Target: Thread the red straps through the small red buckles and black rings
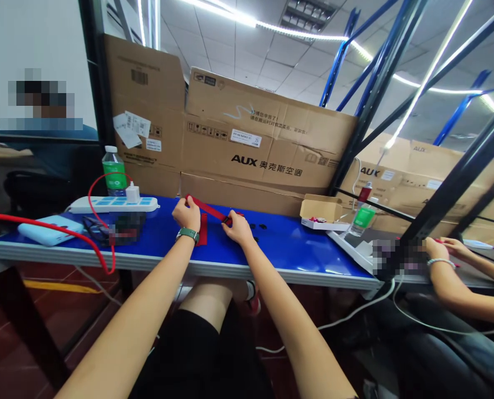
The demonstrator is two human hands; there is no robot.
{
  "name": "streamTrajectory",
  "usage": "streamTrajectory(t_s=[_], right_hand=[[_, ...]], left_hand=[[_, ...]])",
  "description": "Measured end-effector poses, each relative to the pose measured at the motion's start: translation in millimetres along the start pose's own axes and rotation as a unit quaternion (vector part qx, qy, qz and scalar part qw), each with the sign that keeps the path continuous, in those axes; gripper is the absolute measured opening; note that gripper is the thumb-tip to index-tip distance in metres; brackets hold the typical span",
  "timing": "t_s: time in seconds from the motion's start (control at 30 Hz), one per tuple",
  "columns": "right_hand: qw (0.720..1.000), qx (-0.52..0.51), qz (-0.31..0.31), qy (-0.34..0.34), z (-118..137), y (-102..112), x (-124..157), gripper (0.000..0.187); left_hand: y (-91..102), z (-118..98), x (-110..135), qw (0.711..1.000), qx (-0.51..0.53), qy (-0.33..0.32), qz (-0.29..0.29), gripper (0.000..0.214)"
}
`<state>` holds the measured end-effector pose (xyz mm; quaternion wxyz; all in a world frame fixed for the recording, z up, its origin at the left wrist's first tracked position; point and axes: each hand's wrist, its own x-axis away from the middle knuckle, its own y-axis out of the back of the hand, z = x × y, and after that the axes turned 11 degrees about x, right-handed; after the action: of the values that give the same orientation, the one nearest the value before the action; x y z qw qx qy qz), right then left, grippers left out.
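My left hand [186, 215] grips one end of a red fabric strap [208, 208] on the blue table top [280, 244]. My right hand [235, 228] pinches the strap's other end at a small black buckle [227, 221], and the strap runs taut between my hands. A second flat red piece [202, 230] lies under and just right of my left hand. Several small black parts [258, 226] sit on the table to the right of my right hand. A green watch [187, 235] circles my left wrist.
A power strip, water bottle, power bank, red cable and pixelated clutter lie left on the table. A small open box stands right. Large cardboard boxes form the back. Black-and-blue rack posts stand right, with a co-worker's hands beyond them.
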<state>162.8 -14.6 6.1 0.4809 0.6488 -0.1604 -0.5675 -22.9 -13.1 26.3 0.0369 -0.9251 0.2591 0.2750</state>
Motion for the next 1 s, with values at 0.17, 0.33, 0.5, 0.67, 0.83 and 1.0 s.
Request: streamTrajectory(t_s=[0.17, 0.33, 0.5, 0.67, 0.83, 1.0], right_hand=[[0.998, 0.053, 0.007, -0.025, -7, 11, 1, 0.022], [0.979, 0.028, -0.057, -0.195, -38, 14, -2, 0.03], [0.945, -0.012, -0.094, -0.312, -60, 16, 0, 0.031], [0.926, 0.062, -0.061, -0.366, -60, 14, 4, 0.028], [0.924, 0.112, -0.021, -0.364, -54, 10, 3, 0.034], [0.979, 0.134, 0.018, -0.154, -39, 3, 0, 0.033]], left_hand=[[3.5, 9, -10, 0.993, 0.05, 0.054, -0.089, 0.031], [-1.6, 10, -14, 0.979, 0.173, 0.085, -0.071, 0.03], [-15.1, 1, -3, 0.888, 0.399, 0.057, 0.22, 0.045], [-23.2, 11, 2, 0.897, 0.308, 0.03, 0.316, 0.044], [-24.9, 18, 12, 0.919, 0.003, -0.155, 0.362, 0.035], [-18.5, 11, 23, 0.892, -0.119, -0.255, 0.353, 0.024]])
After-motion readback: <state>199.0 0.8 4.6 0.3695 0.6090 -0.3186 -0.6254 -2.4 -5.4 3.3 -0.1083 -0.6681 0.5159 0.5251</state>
